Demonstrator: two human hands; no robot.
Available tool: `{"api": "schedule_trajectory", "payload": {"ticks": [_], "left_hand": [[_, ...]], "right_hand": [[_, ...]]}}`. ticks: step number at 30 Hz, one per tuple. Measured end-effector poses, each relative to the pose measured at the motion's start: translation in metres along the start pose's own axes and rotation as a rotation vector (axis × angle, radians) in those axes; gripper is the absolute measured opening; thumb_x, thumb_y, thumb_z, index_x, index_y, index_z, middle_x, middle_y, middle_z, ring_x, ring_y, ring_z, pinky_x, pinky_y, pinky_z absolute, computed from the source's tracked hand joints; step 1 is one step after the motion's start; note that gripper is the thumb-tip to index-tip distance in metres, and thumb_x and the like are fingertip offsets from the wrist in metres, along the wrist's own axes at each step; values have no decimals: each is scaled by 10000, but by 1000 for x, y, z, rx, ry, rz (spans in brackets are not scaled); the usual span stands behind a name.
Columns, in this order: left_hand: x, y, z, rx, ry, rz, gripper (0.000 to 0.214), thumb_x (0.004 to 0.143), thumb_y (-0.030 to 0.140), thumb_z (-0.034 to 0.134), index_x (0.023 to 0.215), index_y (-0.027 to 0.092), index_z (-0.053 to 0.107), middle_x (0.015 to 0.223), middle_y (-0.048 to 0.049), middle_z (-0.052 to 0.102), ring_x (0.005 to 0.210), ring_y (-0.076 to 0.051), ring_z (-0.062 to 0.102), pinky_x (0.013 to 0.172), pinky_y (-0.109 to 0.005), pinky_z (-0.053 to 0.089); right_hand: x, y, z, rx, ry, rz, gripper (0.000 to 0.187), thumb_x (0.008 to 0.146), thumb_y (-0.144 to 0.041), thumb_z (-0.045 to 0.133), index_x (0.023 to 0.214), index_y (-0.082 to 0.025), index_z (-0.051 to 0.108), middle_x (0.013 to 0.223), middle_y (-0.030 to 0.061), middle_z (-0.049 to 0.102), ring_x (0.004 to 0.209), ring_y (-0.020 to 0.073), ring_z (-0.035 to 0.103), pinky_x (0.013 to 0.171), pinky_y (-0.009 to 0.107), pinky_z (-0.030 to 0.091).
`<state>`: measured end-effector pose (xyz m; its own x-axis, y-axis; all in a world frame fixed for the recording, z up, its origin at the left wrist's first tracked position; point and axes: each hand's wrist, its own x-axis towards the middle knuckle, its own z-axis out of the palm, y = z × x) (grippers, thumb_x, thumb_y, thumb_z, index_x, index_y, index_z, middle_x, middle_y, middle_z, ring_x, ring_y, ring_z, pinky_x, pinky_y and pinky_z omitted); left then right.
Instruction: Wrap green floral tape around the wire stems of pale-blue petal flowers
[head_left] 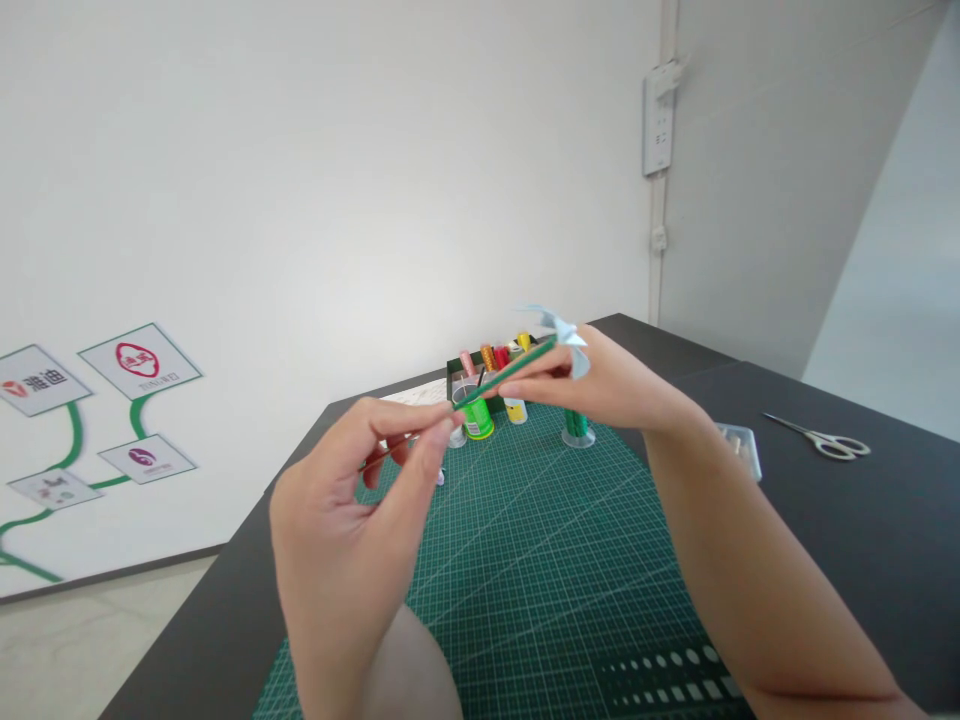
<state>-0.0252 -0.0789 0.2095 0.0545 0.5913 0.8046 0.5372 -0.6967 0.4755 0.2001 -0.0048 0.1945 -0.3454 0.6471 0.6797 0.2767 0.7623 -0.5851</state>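
Observation:
My left hand (pixel 352 520) is raised over the green cutting mat (pixel 540 560), its thumb and fingers pinched on the lower end of a thin green stem (pixel 510 373). My right hand (pixel 600 385) pinches the upper end of the same stem, where a small pale blue paper flower (pixel 559 330) sits just above the fingers. The stem slants up from left to right between the two hands, held in the air above the mat.
Behind the hands stand a dark box (pixel 491 365) with several coloured spools, a green-labelled bottle (pixel 478 420) and a small clear stand (pixel 577 432). A clear plastic box (pixel 739 447) and scissors (pixel 821 438) lie on the black table (pixel 862 540) to the right.

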Motion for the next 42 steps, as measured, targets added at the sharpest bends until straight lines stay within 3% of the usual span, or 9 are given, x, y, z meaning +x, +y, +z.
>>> {"api": "schedule_trajectory", "payload": {"ticks": [6,12,14,19,21,26,30,35,42], "left_hand": [[9,-8,15,32,176,-42,138,941,330,698,1015,258,789,917,-16,779,710,-144,654,552,-261,476],[15,-20,22,10,187,-53,185,945,349,684,1054,247,793,905,-18,789,616,-120,622,485,-238,431],[17,-24,23,-54,176,-62,178,935,345,700,1042,238,794,919,-26,794,651,-124,647,507,-232,449],[20,-30,27,-190,109,-61,145,920,309,727,1024,235,796,921,-31,797,800,-155,720,602,-233,515],[20,-29,29,-189,97,-58,141,922,302,724,1024,237,796,921,-28,797,834,-167,729,620,-241,531],[19,-24,31,-109,98,-55,134,937,297,696,1017,251,794,933,-15,795,838,-172,727,619,-252,537],[20,-25,33,-69,104,-33,141,948,293,680,1020,258,795,939,-9,794,823,-166,719,607,-249,516],[23,-32,36,-19,163,-28,155,932,304,698,1013,229,808,877,-18,789,808,-165,722,579,-232,465],[27,-37,38,-30,171,-93,170,913,335,709,994,229,815,883,-26,796,816,-167,718,539,-220,437]], "right_hand": [[-5,-18,4,89,-260,-46,206,934,-324,684,954,-204,851,667,-11,730,459,62,410,458,228,329],[-8,-23,-1,34,-392,14,214,944,-306,666,943,-180,839,595,-25,650,476,73,412,449,226,291],[-6,-20,-2,34,-275,43,229,951,-347,658,931,-184,818,678,-2,684,548,95,496,506,234,366],[6,-5,10,-109,481,178,182,941,-345,647,989,-184,716,980,83,727,881,209,640,794,359,517],[9,-3,19,-170,624,150,215,930,-301,644,1116,-206,698,1177,109,707,1082,262,630,925,427,516],[6,-17,35,294,235,63,364,1045,-382,467,1353,-273,629,1356,89,667,1177,232,657,1019,426,536],[2,-31,45,519,0,149,461,1053,-395,463,1489,-249,498,1162,88,722,804,161,714,691,304,595],[0,-34,50,118,180,157,375,1058,-321,466,1400,-202,563,618,-51,567,498,115,472,516,256,388],[0,-27,46,-267,266,22,201,1013,-285,575,973,-197,751,556,-55,543,483,84,376,557,253,301]]}}
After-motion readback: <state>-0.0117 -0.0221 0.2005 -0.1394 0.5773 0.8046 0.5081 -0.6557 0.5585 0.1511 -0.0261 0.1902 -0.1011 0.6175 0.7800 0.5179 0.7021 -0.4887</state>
